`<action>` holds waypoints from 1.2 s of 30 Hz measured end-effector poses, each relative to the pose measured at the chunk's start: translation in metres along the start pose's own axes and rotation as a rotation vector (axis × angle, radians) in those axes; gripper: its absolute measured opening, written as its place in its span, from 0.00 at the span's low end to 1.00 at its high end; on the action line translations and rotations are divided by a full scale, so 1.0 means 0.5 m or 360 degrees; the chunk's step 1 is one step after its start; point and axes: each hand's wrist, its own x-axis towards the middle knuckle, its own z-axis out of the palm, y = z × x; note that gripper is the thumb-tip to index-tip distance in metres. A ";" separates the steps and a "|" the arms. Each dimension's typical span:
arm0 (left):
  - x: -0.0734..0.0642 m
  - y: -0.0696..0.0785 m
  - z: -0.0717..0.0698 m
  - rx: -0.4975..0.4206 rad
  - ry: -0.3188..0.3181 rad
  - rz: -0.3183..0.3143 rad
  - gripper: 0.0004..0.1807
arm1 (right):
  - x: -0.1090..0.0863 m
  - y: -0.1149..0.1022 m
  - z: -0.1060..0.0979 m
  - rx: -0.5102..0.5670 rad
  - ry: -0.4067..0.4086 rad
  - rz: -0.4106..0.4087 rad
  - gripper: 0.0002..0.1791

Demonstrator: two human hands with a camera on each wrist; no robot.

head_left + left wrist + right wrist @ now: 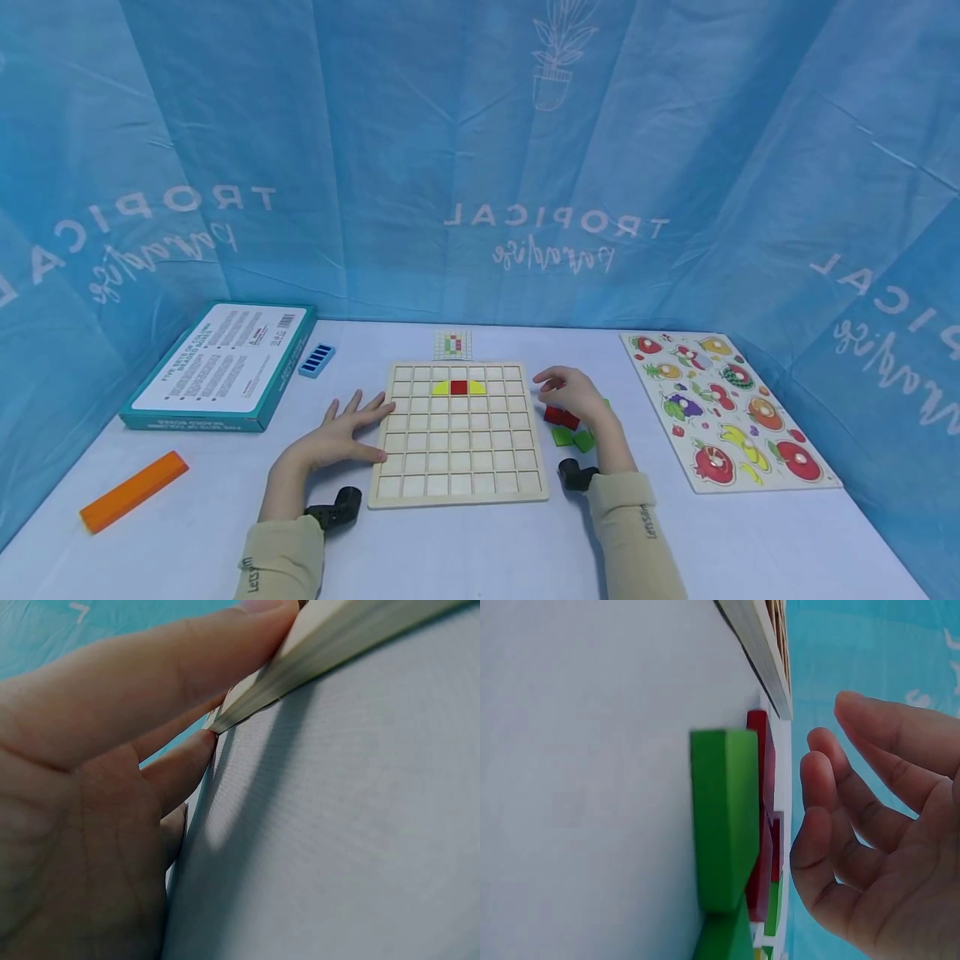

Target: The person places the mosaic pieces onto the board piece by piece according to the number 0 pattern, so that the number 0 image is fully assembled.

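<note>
Wooden and gridded, the board (460, 439) lay flat on the tabletop (450, 550) between the two hands, likely so that both could reach it. The left hand (333, 437) touched its left edge with spread fingers; that grip was wide and had hold of nothing, the contact seemingly there to keep the board from sliding. Near the red blocks (555, 417) and green blocks (562, 437), beside the board's right edge, the right hand (573, 393) hung with its grip half closed, fingers loosely curled and empty. One red square (458, 387) sat between yellow pieces (477, 388) in the second row from the far edge. Beyond that edge lay a patterned card (453, 344), presumably kept there for easy viewing.
</note>
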 end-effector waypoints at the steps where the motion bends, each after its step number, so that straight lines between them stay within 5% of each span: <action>1: 0.000 0.000 0.000 -0.0002 -0.0002 0.0000 0.51 | -0.002 0.002 -0.002 0.0003 -0.0005 0.0001 0.14; 22: 0.001 -0.007 0.000 0.0005 -0.0002 0.0007 0.51 | -0.017 0.026 -0.016 -0.0010 -0.0162 -0.0015 0.18; 36: 0.004 -0.005 0.000 0.0033 0.0005 -0.0003 0.52 | -0.017 0.029 -0.017 -0.0109 -0.0129 0.0013 0.17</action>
